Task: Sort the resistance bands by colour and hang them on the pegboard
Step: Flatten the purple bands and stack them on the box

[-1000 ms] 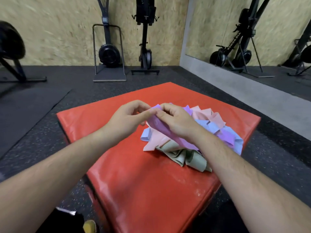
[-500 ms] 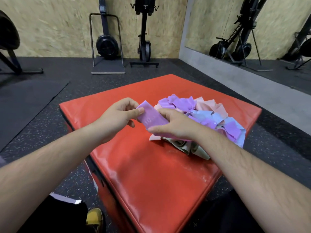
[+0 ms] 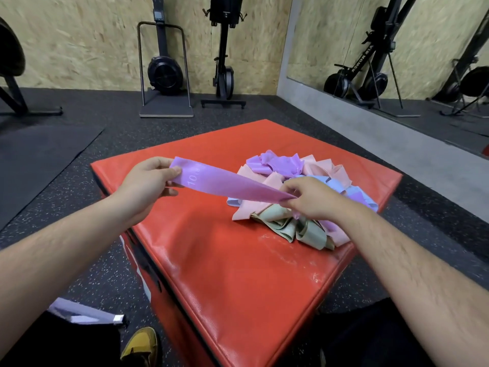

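A purple resistance band (image 3: 225,182) with white print is stretched flat between my two hands above the red padded box (image 3: 238,260). My left hand (image 3: 148,182) pinches its wide left end. My right hand (image 3: 309,197) pinches its narrowed right end just over the pile. The pile of bands (image 3: 291,207) lies on the box's far right part: purple ones at the back, pink in the middle, light blue on the right and beige at the front. No pegboard is in view.
Black rubber floor surrounds the box, with a dark mat (image 3: 39,154) at the left. Rowing machines (image 3: 164,70) stand against the chipboard wall. A wall mirror (image 3: 397,49) is at the right. My yellow shoe (image 3: 143,345) is beside the box's near corner.
My left hand has pulled the purple band's end out to the left, drawing it long and flat, while my right hand stayed over the pile holding the other end.
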`<action>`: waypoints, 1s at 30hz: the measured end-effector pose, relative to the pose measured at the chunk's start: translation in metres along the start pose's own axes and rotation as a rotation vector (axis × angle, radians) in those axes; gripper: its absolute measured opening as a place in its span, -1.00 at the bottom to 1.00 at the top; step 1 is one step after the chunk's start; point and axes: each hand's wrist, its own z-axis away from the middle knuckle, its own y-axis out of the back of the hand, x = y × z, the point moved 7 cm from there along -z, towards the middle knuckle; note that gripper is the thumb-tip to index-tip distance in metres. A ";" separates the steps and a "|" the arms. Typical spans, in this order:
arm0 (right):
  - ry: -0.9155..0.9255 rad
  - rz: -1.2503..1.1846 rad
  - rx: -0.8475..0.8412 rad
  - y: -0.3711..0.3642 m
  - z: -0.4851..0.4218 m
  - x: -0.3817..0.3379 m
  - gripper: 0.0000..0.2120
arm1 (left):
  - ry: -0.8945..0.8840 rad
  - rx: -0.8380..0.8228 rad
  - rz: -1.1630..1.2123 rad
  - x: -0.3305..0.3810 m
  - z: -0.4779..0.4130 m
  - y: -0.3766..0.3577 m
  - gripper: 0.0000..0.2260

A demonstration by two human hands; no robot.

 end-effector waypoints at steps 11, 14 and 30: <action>-0.237 -0.239 -0.370 -0.042 0.055 0.050 -0.84 | 0.283 -0.242 -0.387 -0.073 0.023 0.007 -0.84; -0.263 -0.183 -0.393 -0.064 0.062 0.059 -0.86 | 0.295 -0.240 -0.570 -0.095 0.026 0.006 -0.80; -0.049 0.299 -0.176 -0.054 0.065 0.049 -0.90 | -0.070 -0.256 -1.047 -0.088 0.017 -0.016 -0.94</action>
